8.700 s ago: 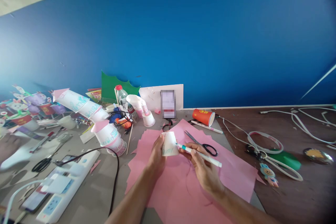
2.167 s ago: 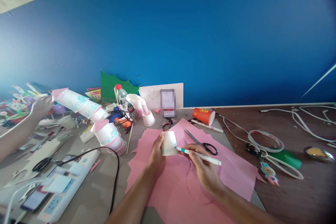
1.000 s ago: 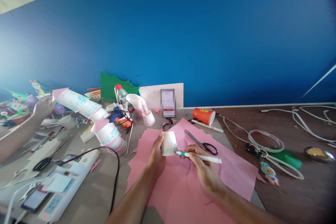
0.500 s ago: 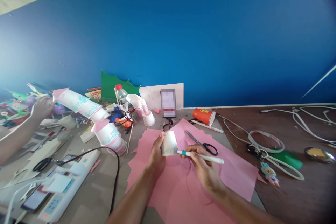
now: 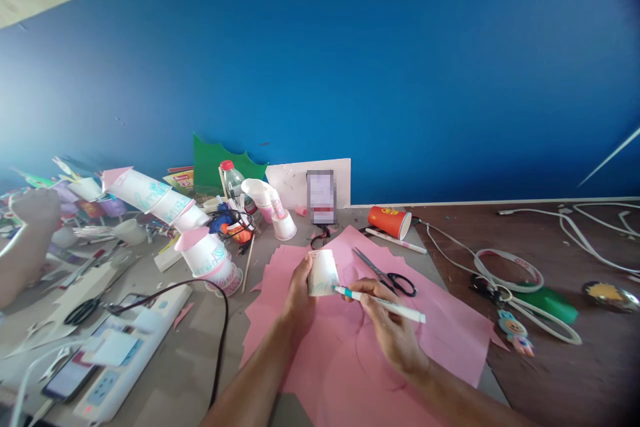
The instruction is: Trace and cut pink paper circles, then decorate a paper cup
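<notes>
My left hand point(image 5: 301, 290) grips a small white paper cup point(image 5: 323, 272) by its left side, above a sheet of pink paper point(image 5: 435, 347). Faint teal marks show along the cup's lower part. Between the fingers of my right hand point(image 5: 387, 320) is a white marker point(image 5: 395, 308) with a teal end, its tip at the cup's lower right edge. Whether the tip touches the cup is too fine to tell. Black-handled scissors point(image 5: 387, 273) lie on the pink paper just beyond my right hand.
Decorated paper-cup towers point(image 5: 207, 257) stand left, near a power strip point(image 5: 125, 353) with a black cable. Another person's hand point(image 5: 37, 207) is at far left. Behind the pink paper are an orange cup point(image 5: 390, 221) on its side and a propped phone point(image 5: 321, 197). White cables point(image 5: 565, 220) lie right.
The other person's hand has drawn back leftward from the leaning cup tower. My right hand has shifted the marker tip slightly left along the cup; my left hand stays in place.
</notes>
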`<state>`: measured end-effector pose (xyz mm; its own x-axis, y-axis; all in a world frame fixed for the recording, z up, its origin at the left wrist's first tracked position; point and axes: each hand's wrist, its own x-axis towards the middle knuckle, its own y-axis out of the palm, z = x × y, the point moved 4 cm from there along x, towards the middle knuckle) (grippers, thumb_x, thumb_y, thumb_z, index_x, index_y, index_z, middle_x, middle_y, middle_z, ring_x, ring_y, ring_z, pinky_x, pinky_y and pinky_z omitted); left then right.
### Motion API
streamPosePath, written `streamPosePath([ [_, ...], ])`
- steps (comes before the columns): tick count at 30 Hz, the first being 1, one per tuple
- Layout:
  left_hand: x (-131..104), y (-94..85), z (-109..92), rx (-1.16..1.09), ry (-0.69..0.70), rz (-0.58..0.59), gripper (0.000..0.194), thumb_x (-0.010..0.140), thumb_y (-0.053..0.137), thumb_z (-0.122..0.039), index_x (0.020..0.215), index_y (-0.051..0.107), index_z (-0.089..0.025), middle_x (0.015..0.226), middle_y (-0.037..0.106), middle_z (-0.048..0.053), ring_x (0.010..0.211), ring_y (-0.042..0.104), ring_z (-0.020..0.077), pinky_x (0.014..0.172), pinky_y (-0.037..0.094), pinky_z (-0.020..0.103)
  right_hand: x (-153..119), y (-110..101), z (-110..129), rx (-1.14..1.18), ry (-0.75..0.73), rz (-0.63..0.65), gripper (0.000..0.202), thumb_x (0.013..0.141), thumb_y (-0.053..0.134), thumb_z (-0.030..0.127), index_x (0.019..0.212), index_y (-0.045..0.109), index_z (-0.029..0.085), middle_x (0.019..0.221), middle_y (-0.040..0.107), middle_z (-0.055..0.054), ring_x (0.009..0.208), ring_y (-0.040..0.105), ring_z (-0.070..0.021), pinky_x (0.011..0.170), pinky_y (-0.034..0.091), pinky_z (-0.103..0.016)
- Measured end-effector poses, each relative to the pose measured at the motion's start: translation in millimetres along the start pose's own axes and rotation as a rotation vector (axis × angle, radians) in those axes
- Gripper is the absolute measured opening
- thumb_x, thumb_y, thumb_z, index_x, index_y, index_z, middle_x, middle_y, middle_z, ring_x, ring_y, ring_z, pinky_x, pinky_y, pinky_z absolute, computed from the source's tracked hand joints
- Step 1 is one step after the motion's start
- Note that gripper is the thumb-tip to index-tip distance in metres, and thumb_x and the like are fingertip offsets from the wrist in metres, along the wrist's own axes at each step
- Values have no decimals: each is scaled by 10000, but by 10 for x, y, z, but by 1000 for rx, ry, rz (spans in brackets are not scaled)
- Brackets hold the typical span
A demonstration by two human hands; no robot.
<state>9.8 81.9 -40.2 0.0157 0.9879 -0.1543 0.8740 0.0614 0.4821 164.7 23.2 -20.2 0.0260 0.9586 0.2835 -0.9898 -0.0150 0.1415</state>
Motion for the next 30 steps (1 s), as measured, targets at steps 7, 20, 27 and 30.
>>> streamPosePath([
  [7,25,-10,22,-24,-33,-6,420,791,652,-542,931,664,-146,800,709,58,822,670,242,709,484,298,-4,-11,-35,-2,46,-44,300,936,545,492,950,694,232,879,705,-53,810,644,-209,731,510,-308],
  [20,8,12,19,-47,-59,-26,474,786,641,-566,961,666,-127,794,724,76,851,679,265,739,496,320,-15,3,-31,-4,22,-35,298,941,543,491,965,684,229,910,702,-55,830,644,-198,746,520,-293],
  [27,12,8,22,-51,-59,-14,491,784,643,-567,992,668,-123,842,728,86,865,676,269,743,497,327,-8,10,-16,-22,16,-26,290,947,537,479,965,679,227,897,697,-59,807,640,-198,706,515,-293],
  [30,11,8,20,-45,-54,-19,479,784,645,-557,993,664,-127,844,728,83,869,675,267,740,497,322,-16,3,-39,-18,22,-17,273,950,538,467,973,673,231,901,693,-53,800,634,-193,705,509,-291],
])
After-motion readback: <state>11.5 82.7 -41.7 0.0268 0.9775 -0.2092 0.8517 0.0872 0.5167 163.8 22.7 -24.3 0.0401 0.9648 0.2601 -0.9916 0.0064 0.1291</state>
